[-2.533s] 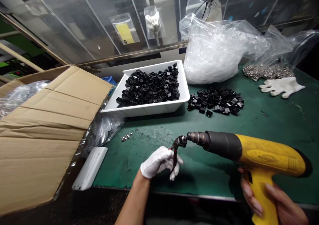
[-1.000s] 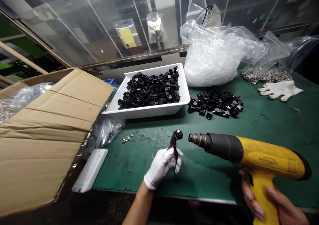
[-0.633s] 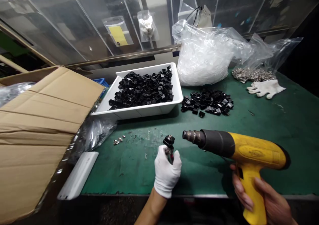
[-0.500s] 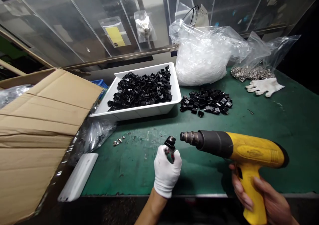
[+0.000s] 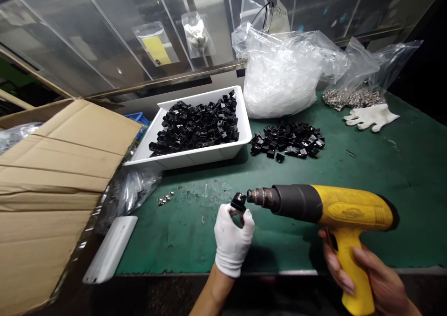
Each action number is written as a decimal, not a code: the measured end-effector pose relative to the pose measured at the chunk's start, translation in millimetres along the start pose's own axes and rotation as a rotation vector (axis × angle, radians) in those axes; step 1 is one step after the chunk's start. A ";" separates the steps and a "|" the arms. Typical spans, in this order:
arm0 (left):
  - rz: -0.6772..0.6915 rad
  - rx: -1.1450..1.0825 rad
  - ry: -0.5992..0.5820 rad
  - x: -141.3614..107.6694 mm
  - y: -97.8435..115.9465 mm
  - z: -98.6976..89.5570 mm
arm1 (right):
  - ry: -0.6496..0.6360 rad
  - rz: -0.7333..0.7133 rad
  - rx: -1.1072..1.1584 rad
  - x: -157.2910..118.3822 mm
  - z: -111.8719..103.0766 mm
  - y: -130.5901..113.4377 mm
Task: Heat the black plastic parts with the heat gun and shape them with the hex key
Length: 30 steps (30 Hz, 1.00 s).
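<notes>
My left hand (image 5: pixel 233 241), in a white glove, is closed on a small black plastic part (image 5: pixel 239 201) with a shiny metal piece at its top. The part is held upright between thumb and fingers, and something reddish shows faintly beneath it. Bare fingers of my right hand (image 5: pixel 375 274) wrap round the handle of a yellow heat gun (image 5: pixel 352 209). Its stepped metal nozzle points left, close beside the black part without visible contact. Farther back, a pile of black plastic parts (image 5: pixel 289 139) lies on the green tabletop (image 5: pixel 181 237).
A white tray (image 5: pixel 195 156) full of black parts stands behind my hands. Left are a cardboard box (image 5: pixel 52 176), a white oblong object (image 5: pixel 111 248) and several small metal pieces (image 5: pixel 165 198). Far right sit plastic bags (image 5: pixel 282 78), metal parts (image 5: pixel 352 99) and a loose glove (image 5: pixel 372 117).
The heat gun's nozzle has shifted slightly left, nearer the black part. My left hand keeps its grip, with the part turned a little. The whole view has moved slightly.
</notes>
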<state>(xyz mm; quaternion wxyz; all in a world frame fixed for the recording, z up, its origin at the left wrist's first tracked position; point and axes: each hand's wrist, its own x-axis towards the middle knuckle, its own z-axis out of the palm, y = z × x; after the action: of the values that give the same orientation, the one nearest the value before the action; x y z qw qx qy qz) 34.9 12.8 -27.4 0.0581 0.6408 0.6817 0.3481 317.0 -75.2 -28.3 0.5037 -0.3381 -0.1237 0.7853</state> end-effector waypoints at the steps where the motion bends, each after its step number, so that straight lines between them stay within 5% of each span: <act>1: 0.004 0.001 0.003 -0.3 -0.5 0.5 | 0.005 0.005 0.000 -0.1 1.3 -0.3; 30: 0.053 0.025 0.044 1.6 -0.9 2.0 | -0.018 0.029 0.006 1.5 3.6 -1.5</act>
<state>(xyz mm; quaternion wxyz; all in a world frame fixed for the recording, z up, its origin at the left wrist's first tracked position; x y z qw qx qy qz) 34.9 15.1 -28.8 0.0258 0.6517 0.6699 0.3548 315.3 -72.6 -25.4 0.4920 -0.3311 -0.1210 0.7961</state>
